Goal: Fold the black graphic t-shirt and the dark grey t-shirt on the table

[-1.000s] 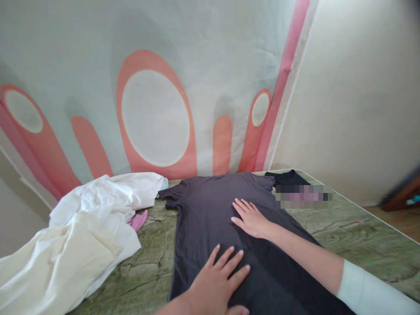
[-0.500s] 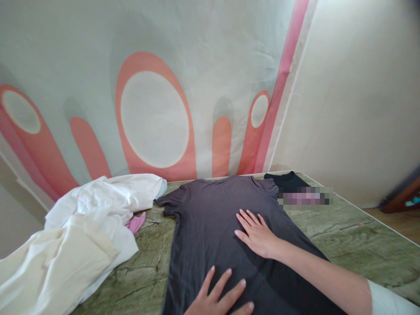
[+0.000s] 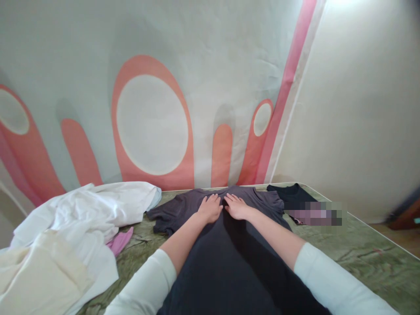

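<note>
A dark grey T-shirt (image 3: 226, 258) lies spread out on the table, its collar toward the wall and its short sleeves out to both sides. My left hand (image 3: 210, 208) rests on its upper chest, palm down, fingers stretched toward the collar. Close beside it, my right hand (image 3: 236, 206) lies flat on the same cloth with its fingers extended. Neither hand grips anything. The lower end of the shirt runs out of view at the bottom.
On the left, white cloth (image 3: 82, 210) and cream cloth (image 3: 49, 271) lie in a rumpled heap with a pink piece (image 3: 120, 240) showing. A black garment (image 3: 292, 194), partly blurred out, is at the back right. The wood-patterned table (image 3: 354, 258) meets a printed wall (image 3: 203, 65) behind.
Both hands have moved forward up the shirt toward the collar and come close together. The left hand came from the near edge of view. The camera view has shifted slightly.
</note>
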